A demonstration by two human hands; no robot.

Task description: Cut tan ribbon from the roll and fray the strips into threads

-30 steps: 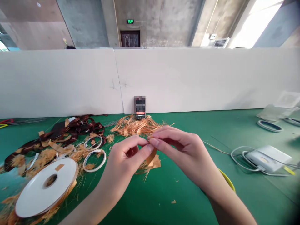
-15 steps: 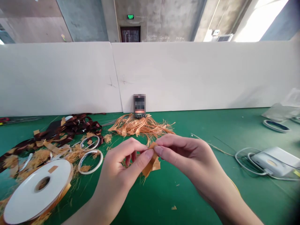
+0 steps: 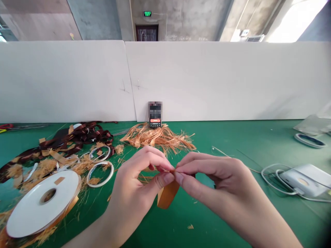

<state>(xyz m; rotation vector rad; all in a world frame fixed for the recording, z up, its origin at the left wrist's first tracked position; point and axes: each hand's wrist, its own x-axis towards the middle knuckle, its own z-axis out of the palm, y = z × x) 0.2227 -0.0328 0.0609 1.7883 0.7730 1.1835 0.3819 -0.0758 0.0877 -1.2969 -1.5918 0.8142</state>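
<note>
The left hand (image 3: 133,181) and right hand (image 3: 219,181) meet at the middle of the view, their fingers pinched narrowly together on an orange tape strip (image 3: 168,194); the strip's upper end is hidden between the fingertips, and its lower end hangs below them over a green work mat (image 3: 258,137); some fingers curl out of sight behind the hands.

Behind the hands lies a heap of shredded orange fibres (image 3: 155,136); a blurred phone (image 3: 155,115), its screen unreadable, stands upright against a white partition (image 3: 64,82). To the left lie tangled dark brown ribbon (image 3: 77,136), two narrow translucent rings (image 3: 100,175), and a white-flanged reel (image 3: 42,203) with orange tape wound inside its rim, partly cut off by the lower edge; a red-handled tool (image 3: 7,126) is cut off by the left edge. To the right sit a white device (image 3: 302,181), looped about by a white cable (image 3: 269,175), a dark-centred ring (image 3: 309,140), and crumpled clear plastic (image 3: 312,125), which runs off the frame.
</note>
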